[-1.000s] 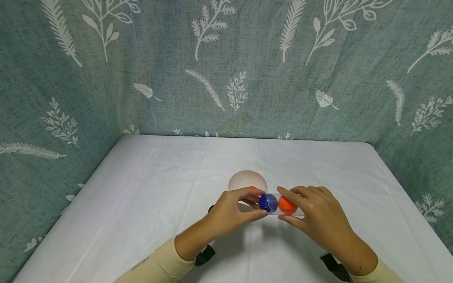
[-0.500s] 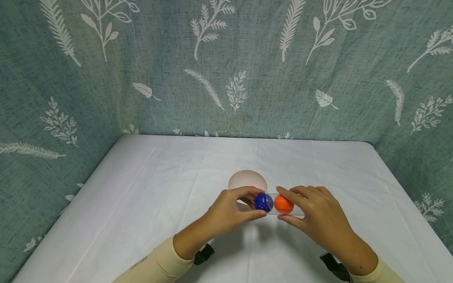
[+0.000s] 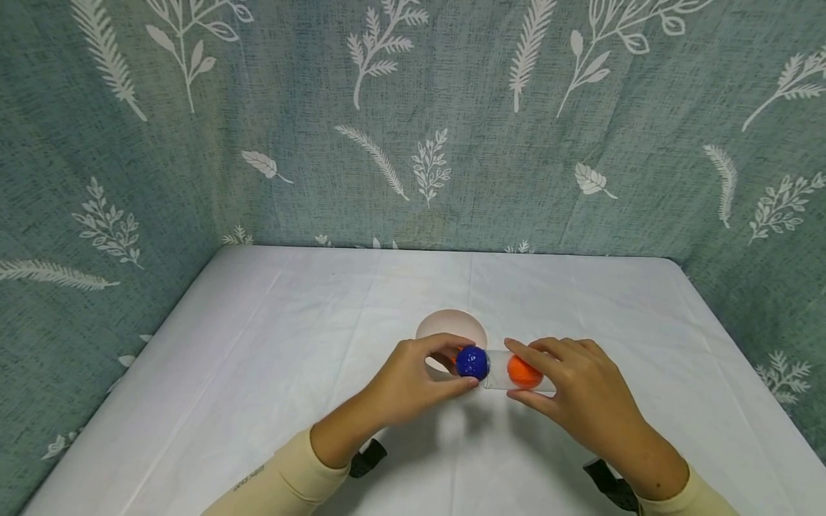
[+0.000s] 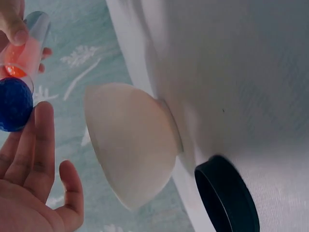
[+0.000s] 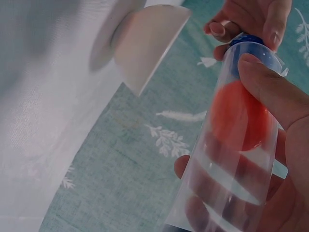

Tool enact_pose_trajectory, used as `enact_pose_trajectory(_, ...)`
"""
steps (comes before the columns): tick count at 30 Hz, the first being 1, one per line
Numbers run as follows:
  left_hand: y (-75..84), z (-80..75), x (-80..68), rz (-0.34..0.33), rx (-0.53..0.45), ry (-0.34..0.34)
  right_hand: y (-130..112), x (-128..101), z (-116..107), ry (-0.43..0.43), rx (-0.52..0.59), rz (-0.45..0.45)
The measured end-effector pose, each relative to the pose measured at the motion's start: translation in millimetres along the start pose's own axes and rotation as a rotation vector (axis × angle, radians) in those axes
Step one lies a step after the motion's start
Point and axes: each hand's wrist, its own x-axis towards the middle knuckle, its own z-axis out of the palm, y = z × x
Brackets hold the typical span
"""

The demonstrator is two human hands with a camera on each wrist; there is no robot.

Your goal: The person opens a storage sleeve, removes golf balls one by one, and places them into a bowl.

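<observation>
A clear tube (image 3: 498, 370) lies sideways above the table, gripped by my right hand (image 3: 574, 387) between thumb and fingers. Inside it sits an orange ball (image 3: 525, 372), which the right wrist view shows through the wall. At the tube's left mouth, my left hand (image 3: 413, 380) pinches a shiny blue ball (image 3: 472, 363) between thumb and fingertips. Most of the blue ball is outside the rim. Just behind the left fingers stands a pale bowl (image 3: 452, 326); a bit of orange (image 3: 454, 356) shows past those fingers, mostly hidden.
The white-covered table (image 3: 290, 344) meets a green leaf-patterned curtain (image 3: 413, 165) at its back and sides. In the left wrist view, a black round open piece (image 4: 227, 193) lies near the bowl (image 4: 133, 145).
My left hand has drawn the blue ball leftward, from inside the tube's mouth to mostly outside it. The orange ball slid left a little, then back right. My right hand stayed nearly still.
</observation>
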Motion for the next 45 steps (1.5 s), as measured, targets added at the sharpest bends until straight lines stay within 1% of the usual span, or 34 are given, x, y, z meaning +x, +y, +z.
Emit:
enact_pose_trajectory(7,-1.2,-5.1,3.4,-0.002,0.019,0.034,-0.6,0.2,-0.2,-0.015,-0.012,0.028)
enact_pose_trajectory(16,-6.1,-11.8,9.2,-0.025,0.083,0.073,1.4,-1.1,1.3,-0.032,-0.009,0.033)
enact_pose_trajectory(19,-8.2,-13.7,11.1,-0.042,0.102,0.080,2.3,-1.4,1.1,-0.037,-0.011,0.037)
enact_pose_trajectory(27,-17.1,-16.7,15.1,-0.065,0.150,0.082,2.6,-1.4,-0.4,-0.047,-0.004,0.045)
enact_pose_trajectory(32,-20.2,-18.0,16.6,-0.089,0.177,0.089,1.8,-0.9,-1.8,-0.071,-0.002,0.061)
enact_pose_trajectory(37,-22.5,-19.0,17.0,-0.109,0.186,0.071,1.4,-0.3,-2.1,-0.091,0.000,0.077)
enact_pose_trajectory(40,-25.8,-19.7,16.8,-0.136,0.208,0.060,1.0,-0.2,-1.5,-0.101,0.003,0.084)
enact_pose_trajectory(45,-33.0,-21.2,18.4,-0.183,0.266,0.066,-0.4,0.5,-0.5,-0.128,0.003,0.096)
